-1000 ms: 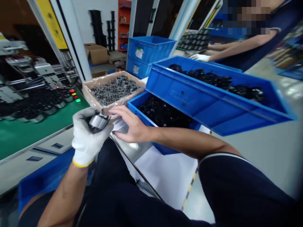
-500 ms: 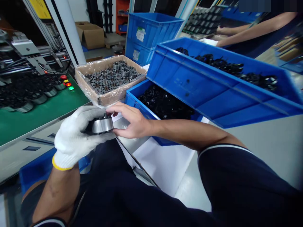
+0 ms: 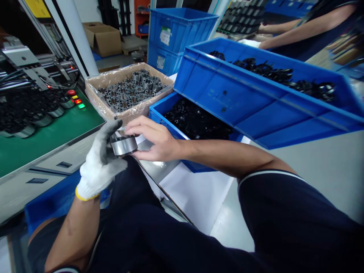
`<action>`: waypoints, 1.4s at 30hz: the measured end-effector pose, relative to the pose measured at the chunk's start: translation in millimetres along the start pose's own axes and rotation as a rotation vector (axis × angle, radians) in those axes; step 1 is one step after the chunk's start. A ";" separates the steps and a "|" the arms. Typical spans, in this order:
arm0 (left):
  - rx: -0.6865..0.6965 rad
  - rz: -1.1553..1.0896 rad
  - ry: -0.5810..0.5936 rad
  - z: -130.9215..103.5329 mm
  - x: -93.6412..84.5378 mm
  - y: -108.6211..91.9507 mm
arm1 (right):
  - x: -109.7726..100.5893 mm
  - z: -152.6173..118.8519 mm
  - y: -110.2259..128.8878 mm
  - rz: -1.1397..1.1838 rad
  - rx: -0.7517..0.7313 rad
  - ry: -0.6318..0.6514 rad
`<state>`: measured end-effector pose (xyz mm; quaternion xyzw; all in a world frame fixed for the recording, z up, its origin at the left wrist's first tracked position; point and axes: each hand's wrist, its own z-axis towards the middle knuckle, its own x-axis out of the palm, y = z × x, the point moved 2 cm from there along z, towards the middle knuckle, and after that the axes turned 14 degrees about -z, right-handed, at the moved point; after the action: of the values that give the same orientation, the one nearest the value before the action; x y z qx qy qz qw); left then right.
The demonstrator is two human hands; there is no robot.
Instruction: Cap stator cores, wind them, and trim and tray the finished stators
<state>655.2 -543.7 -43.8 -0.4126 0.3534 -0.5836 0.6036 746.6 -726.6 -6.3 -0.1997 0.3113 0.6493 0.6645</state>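
Note:
A shiny metal ring-shaped stator core (image 3: 124, 146) is held above my lap, tilted slightly. My bare right hand (image 3: 155, 140) grips it from the right, fingers over its top and thumb under its lower edge. On the left, my left hand (image 3: 101, 159) wears a white glove with grey fingers. Its fingers and thumb are spread apart around the core's left side; whether a finger still touches the metal is hard to see. The core's inside is mostly hidden by my fingers.
A plastic-lined cardboard box (image 3: 132, 113) holds many similar cores. Blue bins with black parts, a lower one (image 3: 162, 115) and an upper tilted one (image 3: 204, 89), stand on the right. Left is a green worktop (image 3: 85, 127) with finished-looking cores and machinery. A co-worker's arm (image 3: 307, 32) shows behind.
My left hand has opened, its fingers and thumb spreading away from the core. The core has tipped a little, still in my right hand. The view has shifted slightly.

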 end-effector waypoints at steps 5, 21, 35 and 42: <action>0.061 0.146 -0.076 2.5 0.8 -1.6 | 4.7 -2.4 -0.6 -0.014 -0.006 0.043; 0.195 0.392 -0.009 0.0 -5.8 -16.0 | 2.6 -4.3 -0.1 -0.016 -0.062 -0.017; -0.143 0.975 -0.795 -28.4 -222.8 -34.5 | -0.7 5.0 0.4 -0.127 0.065 0.070; -0.149 0.993 -0.901 -23.1 -351.7 -38.0 | -0.1 5.3 0.7 -0.194 0.032 0.078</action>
<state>594.2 -194.5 -37.9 -0.4449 0.2542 0.0180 0.8586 746.8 -723.1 -2.4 -0.2435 0.3268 0.5687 0.7145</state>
